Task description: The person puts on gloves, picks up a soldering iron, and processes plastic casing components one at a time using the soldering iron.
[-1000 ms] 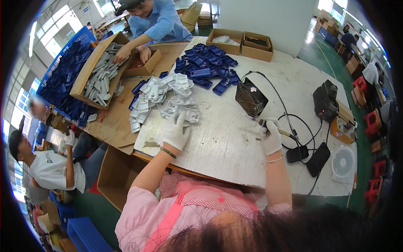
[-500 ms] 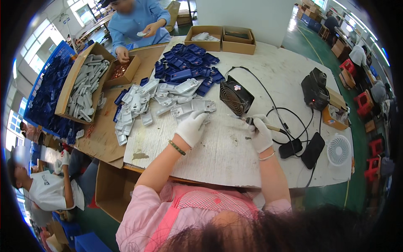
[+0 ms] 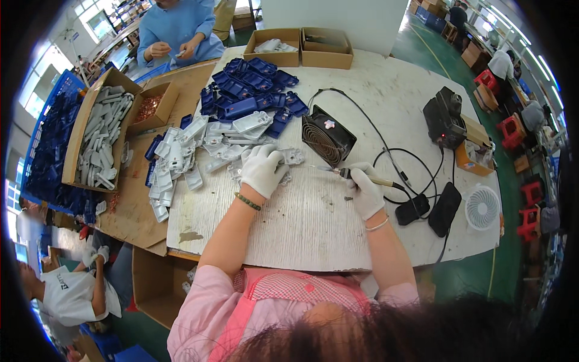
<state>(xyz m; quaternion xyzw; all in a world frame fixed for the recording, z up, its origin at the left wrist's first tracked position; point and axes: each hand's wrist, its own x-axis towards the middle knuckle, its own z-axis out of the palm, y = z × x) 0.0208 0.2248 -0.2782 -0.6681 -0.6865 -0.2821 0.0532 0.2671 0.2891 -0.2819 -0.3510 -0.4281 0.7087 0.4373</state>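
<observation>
Nearby, black fan (image 3: 329, 136), blue shells (image 3: 241, 107), right grip (image 3: 365, 192) around soldering iron (image 3: 381, 181), left grip (image 3: 263, 171) clasping casing (image 3: 294, 157)

Green floor (image 3: 473, 275), bright windows (image 3: 99, 25) beyond the table's (image 3: 301, 244) far-left corner.
Pale wall (image 3: 338, 15) behind the far edge; red stools (image 3: 511, 131) past the right edge, glowing tube lights (image 3: 544, 68) farther out.

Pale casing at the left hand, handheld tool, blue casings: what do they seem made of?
Pale casing: probably plastic, satin, from its even light grey surface. Handheld tool: likely metal at its tip, by the silvery look; the tan handle's material is unclear. Blue casings: probably plastic, with soft highlights.
</observation>
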